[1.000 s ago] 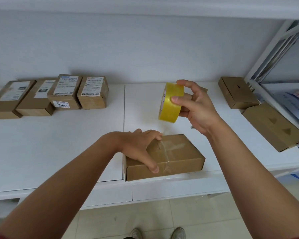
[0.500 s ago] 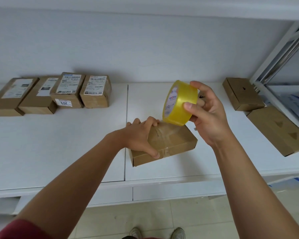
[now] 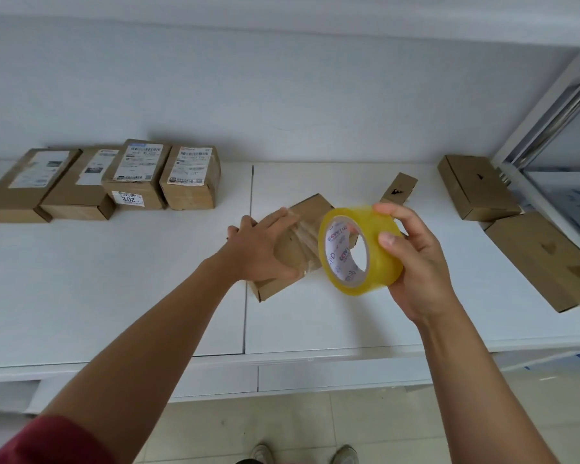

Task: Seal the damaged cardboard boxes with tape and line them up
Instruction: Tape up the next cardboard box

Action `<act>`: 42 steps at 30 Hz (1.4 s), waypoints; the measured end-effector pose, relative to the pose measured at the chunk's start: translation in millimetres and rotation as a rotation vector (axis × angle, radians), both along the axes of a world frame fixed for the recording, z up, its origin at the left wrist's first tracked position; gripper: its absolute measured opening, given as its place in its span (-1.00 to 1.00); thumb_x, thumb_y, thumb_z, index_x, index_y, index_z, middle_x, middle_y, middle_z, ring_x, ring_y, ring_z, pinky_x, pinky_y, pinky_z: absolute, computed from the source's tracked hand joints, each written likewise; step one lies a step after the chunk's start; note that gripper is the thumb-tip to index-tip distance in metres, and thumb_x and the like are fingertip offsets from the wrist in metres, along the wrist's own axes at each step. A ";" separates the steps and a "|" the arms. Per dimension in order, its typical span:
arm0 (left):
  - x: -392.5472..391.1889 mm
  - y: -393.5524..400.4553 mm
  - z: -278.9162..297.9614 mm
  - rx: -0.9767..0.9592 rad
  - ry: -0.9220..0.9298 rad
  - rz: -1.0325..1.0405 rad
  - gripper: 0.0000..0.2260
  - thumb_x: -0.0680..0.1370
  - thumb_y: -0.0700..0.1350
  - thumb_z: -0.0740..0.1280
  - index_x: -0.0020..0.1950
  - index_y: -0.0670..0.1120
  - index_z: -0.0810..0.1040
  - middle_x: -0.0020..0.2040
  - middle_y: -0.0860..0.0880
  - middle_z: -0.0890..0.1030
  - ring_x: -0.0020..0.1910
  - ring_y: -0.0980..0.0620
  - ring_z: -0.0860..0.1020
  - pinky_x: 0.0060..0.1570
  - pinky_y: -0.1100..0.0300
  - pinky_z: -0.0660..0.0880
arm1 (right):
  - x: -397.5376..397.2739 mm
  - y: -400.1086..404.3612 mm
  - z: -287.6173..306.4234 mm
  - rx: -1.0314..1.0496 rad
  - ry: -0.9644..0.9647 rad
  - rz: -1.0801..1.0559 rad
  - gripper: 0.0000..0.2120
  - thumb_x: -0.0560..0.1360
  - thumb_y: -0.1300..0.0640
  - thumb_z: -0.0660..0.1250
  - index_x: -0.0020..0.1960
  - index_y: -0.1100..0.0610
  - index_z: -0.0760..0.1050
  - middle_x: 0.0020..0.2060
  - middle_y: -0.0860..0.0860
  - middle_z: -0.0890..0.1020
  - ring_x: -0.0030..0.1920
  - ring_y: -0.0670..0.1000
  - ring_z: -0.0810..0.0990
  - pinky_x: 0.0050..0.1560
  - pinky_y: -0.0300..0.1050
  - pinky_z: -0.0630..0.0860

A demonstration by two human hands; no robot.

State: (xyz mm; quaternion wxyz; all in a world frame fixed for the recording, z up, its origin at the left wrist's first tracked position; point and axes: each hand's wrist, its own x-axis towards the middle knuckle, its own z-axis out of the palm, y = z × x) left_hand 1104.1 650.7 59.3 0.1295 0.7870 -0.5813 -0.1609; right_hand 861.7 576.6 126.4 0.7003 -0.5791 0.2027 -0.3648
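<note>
A small taped cardboard box [image 3: 310, 212] lies at an angle on the white shelf [image 3: 114, 279], near its middle. My left hand [image 3: 260, 249] lies over the box, fingers on its top and thumb curled round its near side. My right hand [image 3: 412, 259] grips a yellow tape roll [image 3: 379, 259] just to the right of the box, held above the shelf. Clear tape shows across the box top beside my left fingers.
Several labelled boxes [image 3: 131, 175] stand in a row at the back left. Two brown boxes [image 3: 476, 189] [image 3: 546, 262] lie at the right, and a small one [image 3: 399, 189] behind my right hand. A white rack frame [image 3: 549, 105] rises at the far right.
My left hand has pushed the taped box away from the front edge toward the back and turned it. My right hand has lowered the tape roll and tilted it.
</note>
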 end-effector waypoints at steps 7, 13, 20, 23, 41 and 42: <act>-9.6 -3.6 -8.3 -0.104 -0.103 0.061 -0.07 0.20 0.48 0.34 0.48 0.38 -0.01 0.56 0.30 -0.04 0.27 -0.13 0.27 0.19 -0.10 0.23 | -1.9 7.5 -9.9 -0.046 0.082 -0.102 -0.69 0.25 0.04 0.38 -0.01 -0.15 0.62 -0.10 -0.01 0.62 -0.09 0.02 0.59 -0.17 -0.14 0.54; 10.7 -6.4 -0.6 -0.146 -0.033 0.276 -0.10 0.26 0.49 0.29 0.50 0.35 -0.06 0.57 0.28 -0.03 0.32 -0.23 0.26 0.19 -0.19 0.25 | -8.5 13.1 -20.1 -0.163 0.250 -0.179 -0.82 0.29 -0.07 0.38 -0.11 -0.20 0.62 -0.17 -0.20 0.62 -0.17 -0.14 0.57 -0.21 -0.27 0.52; 11.2 -2.0 16.8 -0.175 0.140 0.197 -0.13 0.20 0.44 0.32 0.43 0.52 -0.03 0.55 0.34 0.02 0.42 -0.13 0.19 0.25 -0.08 0.22 | -12.5 12.3 -31.1 -0.190 0.347 -0.163 -0.81 0.38 0.08 0.35 -0.08 -0.18 0.60 -0.12 -0.20 0.63 -0.09 -0.15 0.59 -0.10 -0.22 0.53; 10.2 2.8 19.7 -0.167 0.217 0.165 -0.17 0.20 0.41 0.35 0.36 0.62 -0.02 0.56 0.32 0.04 0.47 -0.09 0.12 0.32 -0.07 0.18 | -15.7 8.9 -29.8 -0.238 0.369 -0.140 -0.82 0.39 0.07 0.36 -0.06 -0.17 0.60 -0.10 -0.21 0.63 -0.07 -0.16 0.59 -0.07 -0.27 0.53; 13.6 13.0 -20.6 -0.003 0.190 0.294 -0.19 0.30 0.44 0.26 0.50 0.39 0.04 0.55 0.27 0.06 0.41 -0.21 0.23 0.34 -0.20 0.27 | -31.3 -21.7 -74.2 -0.406 0.643 -0.001 -0.72 0.47 -0.01 0.23 0.08 -0.32 0.56 0.00 -0.14 0.64 -0.03 -0.08 0.58 -0.02 -0.24 0.51; 10.9 14.6 -28.1 0.036 0.144 0.302 -0.21 0.32 0.44 0.24 0.49 0.40 0.01 0.55 0.27 0.04 0.38 -0.22 0.24 0.30 -0.20 0.28 | -31.6 -24.2 -75.2 -0.435 0.677 0.005 -0.71 0.49 0.00 0.22 0.10 -0.33 0.55 -0.01 -0.12 0.65 -0.03 -0.07 0.59 0.00 -0.23 0.50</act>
